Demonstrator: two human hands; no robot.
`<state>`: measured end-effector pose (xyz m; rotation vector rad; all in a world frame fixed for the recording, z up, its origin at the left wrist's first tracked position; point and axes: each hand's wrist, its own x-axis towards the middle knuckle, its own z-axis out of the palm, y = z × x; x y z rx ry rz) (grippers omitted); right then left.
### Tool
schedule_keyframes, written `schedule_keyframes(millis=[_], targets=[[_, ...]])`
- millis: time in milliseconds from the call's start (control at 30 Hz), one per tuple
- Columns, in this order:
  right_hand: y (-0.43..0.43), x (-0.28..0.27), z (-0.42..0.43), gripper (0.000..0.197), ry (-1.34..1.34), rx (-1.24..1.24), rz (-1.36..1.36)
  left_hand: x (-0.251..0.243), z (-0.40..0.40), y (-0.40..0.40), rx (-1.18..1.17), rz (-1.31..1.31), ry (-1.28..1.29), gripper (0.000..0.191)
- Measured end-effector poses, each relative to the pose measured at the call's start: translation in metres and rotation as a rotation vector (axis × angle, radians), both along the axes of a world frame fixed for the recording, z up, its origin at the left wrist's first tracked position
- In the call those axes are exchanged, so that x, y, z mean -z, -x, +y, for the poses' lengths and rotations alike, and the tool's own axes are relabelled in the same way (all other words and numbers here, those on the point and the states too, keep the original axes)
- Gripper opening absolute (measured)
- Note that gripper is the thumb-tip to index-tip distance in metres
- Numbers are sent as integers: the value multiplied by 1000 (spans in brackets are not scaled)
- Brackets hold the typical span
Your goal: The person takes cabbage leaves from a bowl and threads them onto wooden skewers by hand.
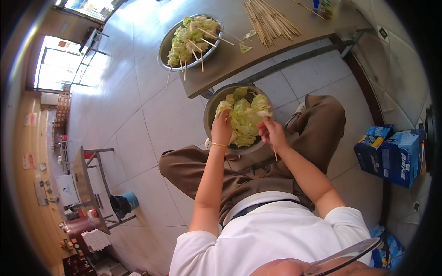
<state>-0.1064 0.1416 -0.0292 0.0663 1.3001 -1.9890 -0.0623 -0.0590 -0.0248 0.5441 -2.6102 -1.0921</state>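
A metal basin point(209, 121) of torn cabbage leaves point(243, 119) stands between my knees. My left hand point(222, 125), with a gold bangle at its wrist, holds cabbage pieces point(224, 105) over the basin's left side. In my right hand point(271, 131) is a bamboo skewer point(276, 154), its lower end sticking out below the palm. Cabbage leaves threaded on the skewer point(261, 105) bunch just above my right fingers. My left fingertips are partly hidden against the leaves.
On the table point(221, 70) ahead, a metal bowl point(162, 55) holds several cabbage skewers point(193, 39), sticks jutting over its rim. A pile of bare bamboo skewers point(271, 22) lies right of it, near cabbage scraps point(245, 48). Blue cartons point(397, 155) stand at right; a bin point(129, 201) is at left.
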Motion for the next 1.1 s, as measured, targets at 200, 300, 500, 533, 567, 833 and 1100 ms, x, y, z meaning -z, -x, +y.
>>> schedule_keyframes(millis=[200,300,500,533,567,833,1100], targets=[[8,3,3,36,17,237,-109,19,-4,17,131,-219,423,29],[7,1,3,35,22,238,-137,22,-4,20,142,-285,466,29],[8,6,0,34,13,216,-133,16,-17,12,127,-224,232,17],[7,6,0,34,6,216,-124,14,-18,8,97,-167,151,16],[7,6,0,34,-1,216,-114,12,-18,6,66,-109,71,14],[4,3,-5,33,-14,188,-83,11,-27,-9,-111,181,-427,14],[-1,-3,-8,22,-30,112,155,-50,2,-10,-146,65,-1026,17]])
